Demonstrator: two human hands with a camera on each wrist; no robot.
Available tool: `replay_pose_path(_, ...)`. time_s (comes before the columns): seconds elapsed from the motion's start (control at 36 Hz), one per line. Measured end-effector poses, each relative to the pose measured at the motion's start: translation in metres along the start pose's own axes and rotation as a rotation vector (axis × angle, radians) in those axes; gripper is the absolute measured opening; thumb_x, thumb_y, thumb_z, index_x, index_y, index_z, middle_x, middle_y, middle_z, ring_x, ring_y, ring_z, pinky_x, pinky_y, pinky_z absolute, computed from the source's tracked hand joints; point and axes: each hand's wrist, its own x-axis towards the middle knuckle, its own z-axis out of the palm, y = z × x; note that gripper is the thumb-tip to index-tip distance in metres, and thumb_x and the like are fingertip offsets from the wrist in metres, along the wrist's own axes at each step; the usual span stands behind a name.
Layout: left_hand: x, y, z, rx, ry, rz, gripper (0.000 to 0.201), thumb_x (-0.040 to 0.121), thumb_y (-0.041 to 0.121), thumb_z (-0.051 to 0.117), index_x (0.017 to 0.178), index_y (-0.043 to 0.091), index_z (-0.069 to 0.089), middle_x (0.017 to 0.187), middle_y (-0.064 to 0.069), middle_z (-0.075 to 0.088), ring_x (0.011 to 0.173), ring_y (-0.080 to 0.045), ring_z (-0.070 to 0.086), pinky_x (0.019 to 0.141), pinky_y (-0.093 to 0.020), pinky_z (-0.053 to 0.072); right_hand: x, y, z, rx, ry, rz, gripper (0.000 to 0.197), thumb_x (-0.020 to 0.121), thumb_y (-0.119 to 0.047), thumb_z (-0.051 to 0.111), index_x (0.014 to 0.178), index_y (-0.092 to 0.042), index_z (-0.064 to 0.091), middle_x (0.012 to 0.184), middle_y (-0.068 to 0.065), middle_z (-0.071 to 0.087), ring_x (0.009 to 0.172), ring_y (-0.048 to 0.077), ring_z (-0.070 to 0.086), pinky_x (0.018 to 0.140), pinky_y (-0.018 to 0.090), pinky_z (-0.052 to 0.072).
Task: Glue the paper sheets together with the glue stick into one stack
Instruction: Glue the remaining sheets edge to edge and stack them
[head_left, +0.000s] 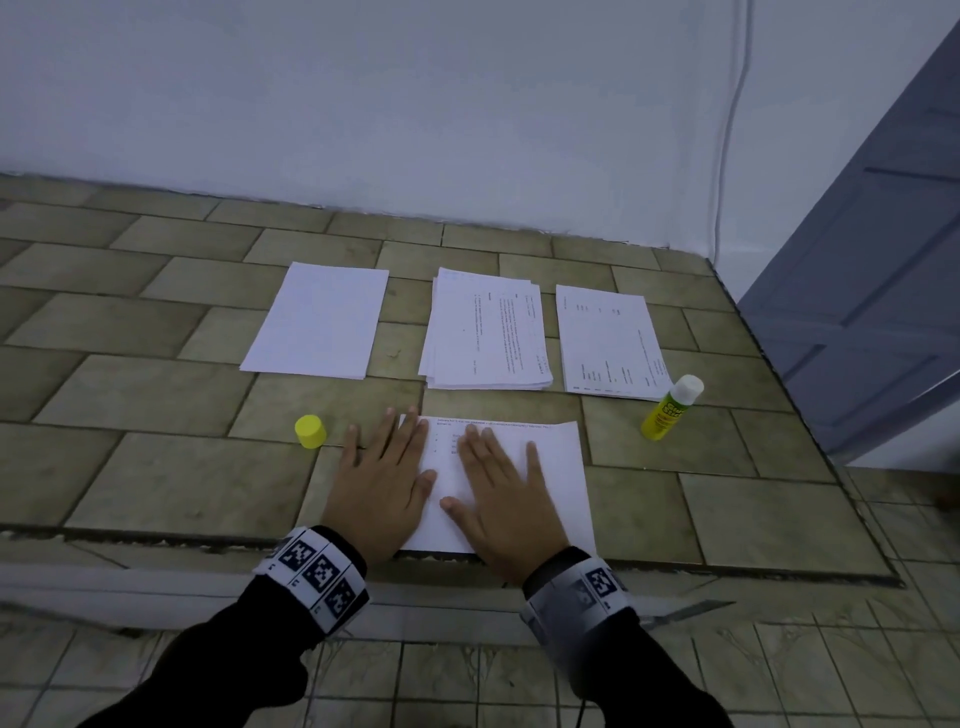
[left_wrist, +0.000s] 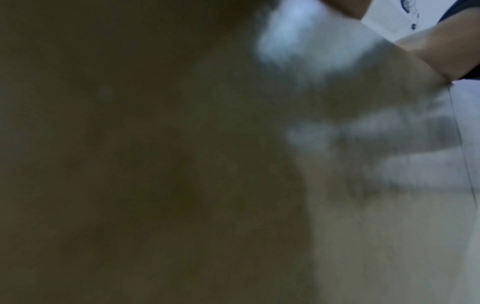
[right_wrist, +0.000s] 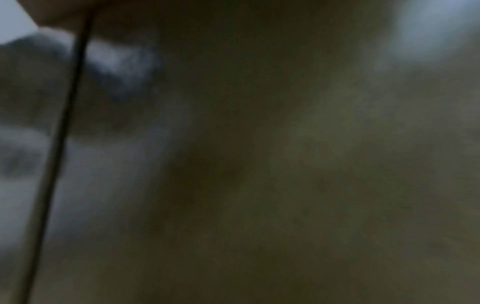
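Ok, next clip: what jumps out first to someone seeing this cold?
Both hands, left hand and right hand, lie flat on a printed sheet at the near edge of the tiled floor. The uncapped glue stick stands to its right, its yellow cap left of the hands. Three paper piles lie beyond.

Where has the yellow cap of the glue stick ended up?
In the head view the yellow cap stands on the tiled floor, just left of the left hand and apart from the glue stick far to the right.
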Motion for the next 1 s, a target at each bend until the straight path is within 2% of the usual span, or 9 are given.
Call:
replay_pose_path(0.17, -0.001, -0.001, -0.002, -0.002, -0.043, 0.002, 0.064, 0.099, 0.043, 0.021, 0.142, 0.005, 0.047, 0.150, -0.011, 0.044, 0.138, -0.031, 0.041, 0.105, -0.062, 0.034, -0.011, 0.048, -0.003, -0.063, 0.034, 0.121, 0.103, 0.070, -0.071, -0.031, 0.154, -0.019, -0.002, 0.162, -0.005, -0.002, 0.148, 0.009, -0.005, 0.117, 0.048, -0.011)
replay_pose_path(0.31, -0.001, -0.001, -0.002, -0.010, -0.062, -0.013, 0.069, 0.102, 0.046, 0.007, 0.143, 0.006, 0.047, 0.150, -0.012, 0.044, 0.138, -0.030, 0.040, 0.105, -0.063, 0.035, -0.030, 0.084, -0.014, -0.091, 0.038, 0.282, 0.091, 0.080, -0.070, -0.016, 0.154, -0.023, 0.006, 0.162, -0.009, 0.004, 0.148, 0.008, 0.001, 0.116, 0.055, -0.003)
replay_pose_path(0.42, -0.001, 0.000, -0.002, -0.003, -0.075, -0.017, 0.062, 0.098, 0.043, 0.024, 0.141, 0.005, 0.048, 0.150, -0.015, 0.043, 0.138, -0.032, 0.041, 0.104, -0.063, 0.036, -0.033, 0.084, -0.026, -0.164, 0.020, 0.327, 0.071, 0.096, -0.053, 0.010, 0.143, -0.011, 0.043, 0.148, 0.005, 0.045, 0.136, 0.022, 0.044, 0.107, 0.066, 0.025)
replay_pose_path(0.53, 0.000, 0.001, -0.004, -0.014, -0.097, -0.029, 0.067, 0.102, 0.046, 0.012, 0.142, 0.004, 0.046, 0.149, -0.016, 0.043, 0.138, -0.031, 0.039, 0.103, -0.063, 0.037, -0.032, 0.082, -0.045, -0.095, 0.205, 0.299, 0.052, 0.093, -0.036, 0.028, 0.123, -0.005, 0.057, 0.122, 0.013, 0.062, 0.112, 0.031, 0.060, 0.089, 0.049, 0.049)
replay_pose_path(0.61, 0.000, 0.002, -0.006, -0.019, -0.117, -0.033, 0.073, 0.103, 0.049, 0.006, 0.141, 0.001, 0.045, 0.148, -0.016, 0.045, 0.137, -0.032, 0.043, 0.102, -0.063, 0.036, -0.027, 0.082, -0.065, 0.026, 0.189, 0.204, 0.034, 0.097, -0.028, 0.029, 0.110, -0.011, 0.055, 0.106, 0.008, 0.063, 0.095, 0.022, 0.058, 0.076, 0.032, 0.044)
replay_pose_path(0.69, 0.000, 0.001, -0.006, -0.027, -0.141, -0.044, 0.078, 0.101, 0.053, 0.002, 0.144, 0.001, 0.042, 0.151, -0.015, 0.041, 0.140, -0.030, 0.038, 0.107, -0.062, 0.031, -0.017, 0.080, -0.078, 0.052, 0.007, 0.144, 0.036, 0.100, -0.017, 0.042, 0.135, -0.010, 0.043, 0.128, 0.009, 0.054, 0.117, 0.023, 0.049, 0.093, 0.034, 0.044)
replay_pose_path(0.75, 0.000, 0.001, -0.006, -0.038, -0.146, -0.046, 0.086, 0.097, 0.059, -0.005, 0.148, 0.003, 0.034, 0.157, -0.013, 0.031, 0.146, -0.028, 0.027, 0.113, -0.060, 0.022, -0.008, 0.077, -0.080, -0.019, -0.062, 0.158, 0.042, 0.100, -0.015, 0.043, 0.141, -0.010, 0.034, 0.136, 0.010, 0.046, 0.123, 0.025, 0.046, 0.094, 0.035, 0.043)
replay_pose_path(0.83, 0.001, 0.001, -0.006, -0.063, -0.150, -0.045, 0.098, 0.087, 0.067, -0.018, 0.154, 0.005, 0.020, 0.162, -0.009, 0.014, 0.150, -0.023, 0.008, 0.119, -0.056, 0.007, 0.006, 0.077, -0.079, -0.113, -0.122, 0.208, 0.039, 0.099, -0.014, 0.044, 0.137, -0.009, 0.035, 0.134, 0.011, 0.046, 0.119, 0.027, 0.049, 0.090, 0.036, 0.043)
replay_pose_path(1.0, 0.000, 0.002, -0.007, -0.068, -0.150, -0.054, 0.099, 0.087, 0.069, -0.016, 0.153, 0.005, 0.020, 0.162, -0.009, 0.015, 0.150, -0.022, 0.008, 0.118, -0.055, 0.005, 0.018, 0.081, -0.075, -0.228, -0.115, 0.217, 0.030, 0.098, -0.020, 0.046, 0.126, -0.009, 0.045, 0.129, 0.010, 0.046, 0.117, 0.026, 0.048, 0.092, 0.036, 0.044)
